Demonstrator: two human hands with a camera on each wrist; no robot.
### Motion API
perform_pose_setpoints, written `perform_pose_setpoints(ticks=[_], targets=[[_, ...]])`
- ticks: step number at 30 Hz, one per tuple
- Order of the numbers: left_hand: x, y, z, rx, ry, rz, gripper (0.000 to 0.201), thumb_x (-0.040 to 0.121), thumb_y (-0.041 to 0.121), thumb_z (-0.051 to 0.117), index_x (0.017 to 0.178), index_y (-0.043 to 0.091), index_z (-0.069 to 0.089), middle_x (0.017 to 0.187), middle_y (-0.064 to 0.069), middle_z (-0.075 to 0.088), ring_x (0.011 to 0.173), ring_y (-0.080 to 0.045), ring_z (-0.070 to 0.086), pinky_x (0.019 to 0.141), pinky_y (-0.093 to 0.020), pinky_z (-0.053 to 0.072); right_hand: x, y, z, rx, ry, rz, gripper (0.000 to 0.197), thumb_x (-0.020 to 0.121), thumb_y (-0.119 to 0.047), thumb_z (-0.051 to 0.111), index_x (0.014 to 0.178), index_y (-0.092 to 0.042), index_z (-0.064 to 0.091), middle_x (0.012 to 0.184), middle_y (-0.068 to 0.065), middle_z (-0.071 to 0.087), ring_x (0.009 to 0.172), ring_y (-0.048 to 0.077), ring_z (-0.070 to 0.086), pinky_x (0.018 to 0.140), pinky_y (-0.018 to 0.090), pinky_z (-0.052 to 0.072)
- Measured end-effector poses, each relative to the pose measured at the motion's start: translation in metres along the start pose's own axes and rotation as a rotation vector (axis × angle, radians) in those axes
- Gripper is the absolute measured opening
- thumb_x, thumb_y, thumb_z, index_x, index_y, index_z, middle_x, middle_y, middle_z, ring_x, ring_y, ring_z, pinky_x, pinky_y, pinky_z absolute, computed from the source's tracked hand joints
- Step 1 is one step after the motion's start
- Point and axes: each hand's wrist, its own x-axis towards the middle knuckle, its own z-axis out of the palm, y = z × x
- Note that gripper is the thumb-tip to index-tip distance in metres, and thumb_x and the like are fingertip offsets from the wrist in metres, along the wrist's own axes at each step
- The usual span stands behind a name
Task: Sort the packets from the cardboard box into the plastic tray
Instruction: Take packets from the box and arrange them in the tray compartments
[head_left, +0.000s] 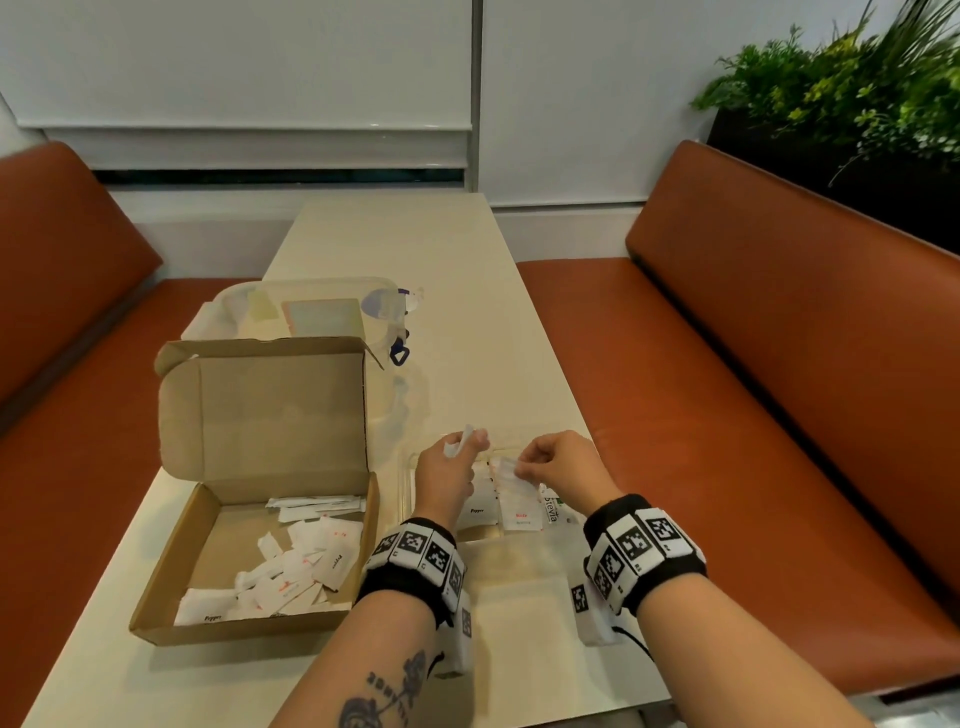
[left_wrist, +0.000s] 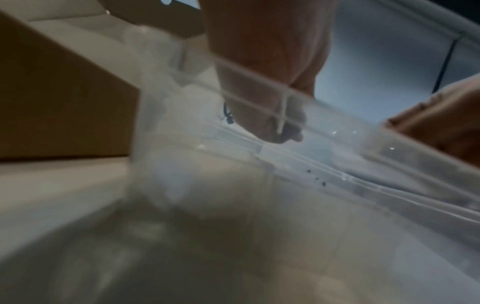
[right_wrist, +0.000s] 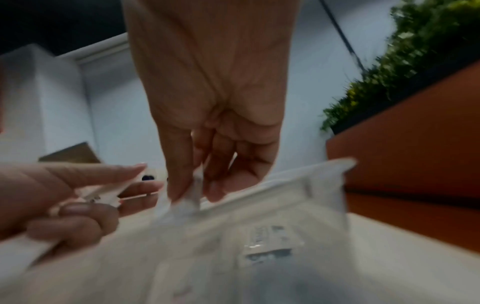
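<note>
- Your left hand (head_left: 451, 470) pinches a small white packet (head_left: 460, 441) between thumb and fingertips, held up above the near-left part of the clear plastic tray (head_left: 405, 467).
- Your right hand (head_left: 558, 467) pinches a second packet (head_left: 503, 464) by its top edge, so it hangs over the tray's middle row; the right wrist view shows finger and thumb closed on a thin paper edge.
- The tray sits on the surface (head_left: 457, 291) just right of the cardboard box (head_left: 249, 631), with packets already lying flat in it, one marked "Pepper" (head_left: 477, 511), one with red print, one reading "Stevia" (head_left: 550, 512).
- More loose packets (head_left: 291, 571) lie heaped in the box, so I'd judge the sorting only partly done.
- Expect these packets to be very light, thin and floppy: paper sachets that bend and flutter, and probably tear if tugged.
- Take each by a sealed edge or corner with a light fingertip pinch; squeezing the filled middle risks bursting it.
- In the heap they overlap, so slide one free before lifting or you may drag up two.
</note>
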Motion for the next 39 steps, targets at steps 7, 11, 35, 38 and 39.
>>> perform_pose_setpoints(ticks=[7, 11, 35, 38, 39], targets=[[-0.001, -0.007, -0.008, -0.116, 0.091, -0.021, 0.025, 0.090, 0.028, 0.062, 0.103, 0.007, 0.066, 0.096, -0.007, 0.073, 0.048, -0.009, 0.032, 0.042, -0.017, 0.030, -0.006, 0.012, 0.013, -0.276, -0.115, 0.059, 0.006, 0.074, -0.019, 0.078, 0.072, -0.017, 0.073, 0.067, -0.008, 0.064, 0.059, -0.001, 0.053, 0.054, 0.015, 0.037], [0.000, -0.007, -0.008, -0.111, 0.092, -0.032, 0.028, 0.090, 0.028, 0.063, 0.107, 0.006, 0.064, 0.095, -0.006, 0.073, 0.049, -0.009, 0.032, 0.042, -0.017, 0.030, -0.007, 0.015, 0.022, -0.340, -0.120, 0.013, 0.018, 0.075, -0.013, 0.075, 0.064, -0.018, 0.062, 0.062, -0.010, 0.057, 0.059, 0.002, 0.050, 0.054, 0.016, 0.036], [-0.006, 0.010, -0.007, -0.416, -0.136, -0.137, 0.027, 0.102, 0.011, 0.035, 0.114, -0.002, 0.055, 0.107, -0.017, 0.065, 0.088, -0.023, 0.066, 0.074, -0.030, 0.054, -0.008, -0.013, 0.035, 0.029, 0.092, -0.034, 0.030, 0.085, -0.038, 0.065, 0.069, -0.017, 0.052, 0.066, -0.002, 0.059, 0.057, 0.009, 0.048, 0.057, 0.023, 0.041], [-0.009, 0.014, -0.008, -0.421, -0.165, -0.119, 0.027, 0.102, 0.014, 0.036, 0.115, 0.002, 0.057, 0.113, -0.015, 0.065, 0.103, -0.024, 0.065, 0.080, -0.033, 0.054, -0.008, -0.030, 0.040, 0.363, 0.024, 0.051, 0.018, 0.082, -0.022, 0.071, 0.083, -0.011, 0.056, 0.071, 0.005, 0.066, 0.056, 0.013, 0.059, 0.053, 0.024, 0.052], [-0.009, 0.016, -0.008, -0.421, -0.167, -0.117, 0.028, 0.102, 0.016, 0.037, 0.117, 0.003, 0.056, 0.114, -0.015, 0.064, 0.103, -0.025, 0.064, 0.083, -0.036, 0.053, -0.007, -0.033, 0.040, 0.438, 0.012, 0.070, 0.016, 0.081, -0.013, 0.072, 0.085, -0.010, 0.056, 0.069, 0.005, 0.065, 0.055, 0.014, 0.060, 0.052, 0.023, 0.053]])
